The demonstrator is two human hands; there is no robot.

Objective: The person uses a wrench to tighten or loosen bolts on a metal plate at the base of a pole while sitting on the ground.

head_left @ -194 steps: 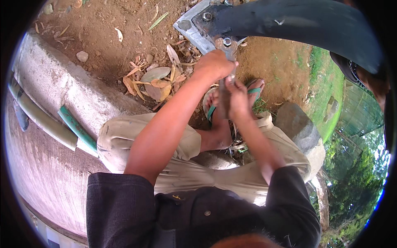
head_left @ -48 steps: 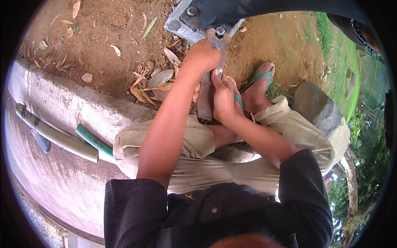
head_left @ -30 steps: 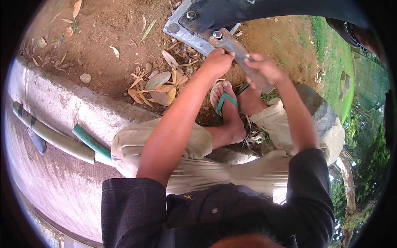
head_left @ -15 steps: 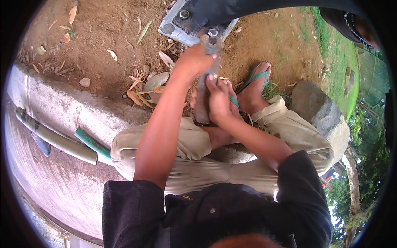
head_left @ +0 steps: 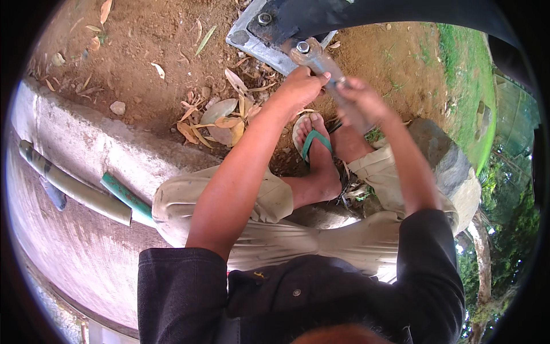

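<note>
**Both hands clasping a rust-brown flat steel wrench around a silver hex nut**

The left hand [head_left: 303, 87] is curling tightly about the rust-brown flat steel wrench [head_left: 318, 57] just below its head, with the thumb pressing along the near edge. The right hand [head_left: 366, 100], slightly blurred, is grasping the same tool farther down its handle; the thumb is lying on the upper face, while the other fingertips are hiding from sight. The left forearm is slanting up and to the right, almost straight, knuckles facing up. The right forearm is rising more steeply and leaning inward, the elbow bending near the sleeve.

The wrench is sloping down to the right, its head sitting around the silver hex nut [head_left: 302, 47]. The nut is standing by the corner of a pale grey metal plate [head_left: 269, 53], where a second silver hex nut [head_left: 264, 19] is showing farther up. A long, smooth black curved piece [head_left: 389, 12] is arching away to the right.

Beneath the hands, a foot in a green-strapped sandal [head_left: 315, 137] is resting on brown soil [head_left: 149, 46]. Dry leaves [head_left: 222, 110] are lying left of it, and a rough grey stone [head_left: 438, 149] is sitting to the right. On the far left, a green tubular piece [head_left: 123, 194] is lying beside the beige-trousered knee [head_left: 183, 192].
</note>
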